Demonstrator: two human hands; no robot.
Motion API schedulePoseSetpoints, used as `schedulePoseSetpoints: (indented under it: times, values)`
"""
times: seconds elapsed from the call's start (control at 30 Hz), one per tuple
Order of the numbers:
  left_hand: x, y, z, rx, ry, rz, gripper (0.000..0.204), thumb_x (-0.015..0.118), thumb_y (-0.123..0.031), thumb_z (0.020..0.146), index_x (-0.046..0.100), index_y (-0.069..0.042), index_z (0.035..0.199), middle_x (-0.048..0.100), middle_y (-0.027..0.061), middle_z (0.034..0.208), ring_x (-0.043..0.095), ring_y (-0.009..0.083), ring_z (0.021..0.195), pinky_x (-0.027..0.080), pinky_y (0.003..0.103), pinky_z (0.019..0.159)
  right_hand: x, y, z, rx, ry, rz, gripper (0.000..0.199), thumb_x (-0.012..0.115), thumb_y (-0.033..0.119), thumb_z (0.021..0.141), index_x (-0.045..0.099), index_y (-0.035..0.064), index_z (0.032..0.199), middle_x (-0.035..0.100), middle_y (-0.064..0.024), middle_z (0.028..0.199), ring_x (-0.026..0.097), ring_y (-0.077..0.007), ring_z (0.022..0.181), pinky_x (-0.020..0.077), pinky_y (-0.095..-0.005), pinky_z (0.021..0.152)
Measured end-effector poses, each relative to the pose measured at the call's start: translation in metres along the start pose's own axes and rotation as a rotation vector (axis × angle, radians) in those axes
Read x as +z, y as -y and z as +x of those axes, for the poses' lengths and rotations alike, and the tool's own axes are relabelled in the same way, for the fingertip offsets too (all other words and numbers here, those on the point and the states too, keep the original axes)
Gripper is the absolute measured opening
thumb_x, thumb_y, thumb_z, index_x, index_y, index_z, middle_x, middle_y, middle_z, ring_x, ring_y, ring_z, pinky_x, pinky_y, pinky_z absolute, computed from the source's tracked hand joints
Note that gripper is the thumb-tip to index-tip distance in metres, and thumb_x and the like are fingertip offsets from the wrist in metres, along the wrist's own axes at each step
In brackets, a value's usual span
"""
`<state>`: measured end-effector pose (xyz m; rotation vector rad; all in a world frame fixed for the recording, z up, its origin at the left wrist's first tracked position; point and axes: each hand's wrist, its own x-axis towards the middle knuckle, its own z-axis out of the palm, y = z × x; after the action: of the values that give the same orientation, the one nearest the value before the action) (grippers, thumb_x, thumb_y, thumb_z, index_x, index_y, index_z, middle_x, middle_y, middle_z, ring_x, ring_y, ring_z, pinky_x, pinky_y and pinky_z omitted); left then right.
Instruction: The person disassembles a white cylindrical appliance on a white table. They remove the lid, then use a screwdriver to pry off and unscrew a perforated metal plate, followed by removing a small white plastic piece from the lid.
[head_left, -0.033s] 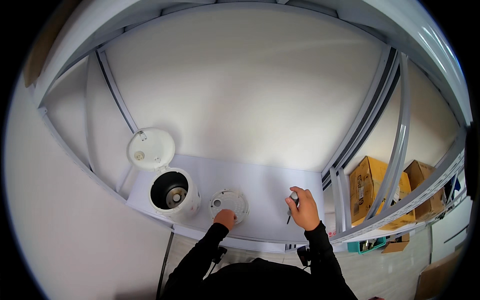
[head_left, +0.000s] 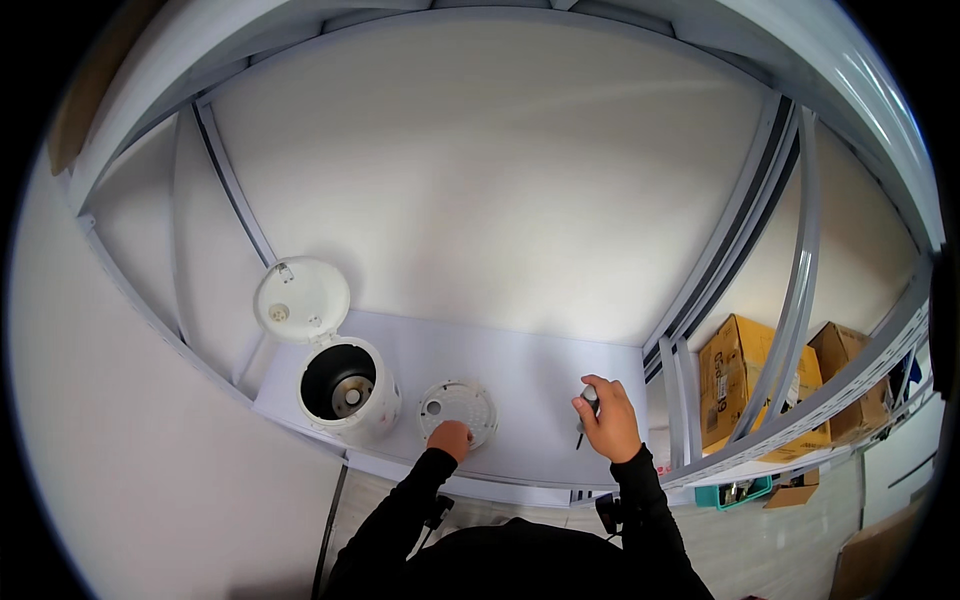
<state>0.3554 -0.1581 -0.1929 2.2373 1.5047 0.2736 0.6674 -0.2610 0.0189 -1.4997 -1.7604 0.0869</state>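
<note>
My right hand (head_left: 611,418) is wrapped round a screwdriver (head_left: 590,397), grey at the handle, with its thin dark shaft aimed down at the table. To its left lies a round white disc (head_left: 466,402) with small holes and one larger grey circle. My left hand (head_left: 450,438) rests at the disc's near edge, fingers closed; anything between them is hidden. Further left stands a white rice cooker (head_left: 381,412). Its round lid (head_left: 318,302) is swung up, and the dark inside shows a metal heating plate (head_left: 350,394) without an inner pot.
The white table (head_left: 535,375) backs onto a pale panel (head_left: 480,190) and sits within a grey frame. Beyond the right posts are a yellow cardboard box (head_left: 728,375) and a brown carton (head_left: 840,350). A teal basket (head_left: 710,496) stands lower down at the right.
</note>
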Motion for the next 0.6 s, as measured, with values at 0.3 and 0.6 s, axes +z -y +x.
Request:
schedulePoseSetpoints:
  times: [0.3, 0.6]
  values:
    - [0.005, -0.025, -0.004, -0.038, -0.031, 0.017, 0.017, 0.066, -0.016, 0.083, 0.082, -0.013, 0.086, 0.076, 0.0167, 0.09, 0.072, 0.0389, 0.089, 0.058, 0.05, 0.083, -0.031, -0.02, -0.01, -0.012, -0.018, -0.035, 0.036, 0.076, 0.022, 0.093, 0.066, 0.0032, 0.122, 0.067, -0.014, 0.09, 0.06, -0.0342, 0.082, 0.0501, -0.0441, 0.072]
    - [0.011, -0.01, -0.005, -0.022, -0.036, 0.001, 0.018, 0.066, -0.017, 0.082, 0.082, -0.013, 0.088, 0.076, 0.0166, 0.089, 0.072, 0.0389, 0.088, 0.058, 0.05, 0.083, -0.036, -0.031, -0.032, -0.006, 0.097, -0.05, 0.035, 0.077, 0.022, 0.091, 0.067, 0.0035, 0.119, 0.069, -0.0131, 0.093, 0.06, -0.0339, 0.083, 0.0498, -0.0442, 0.072]
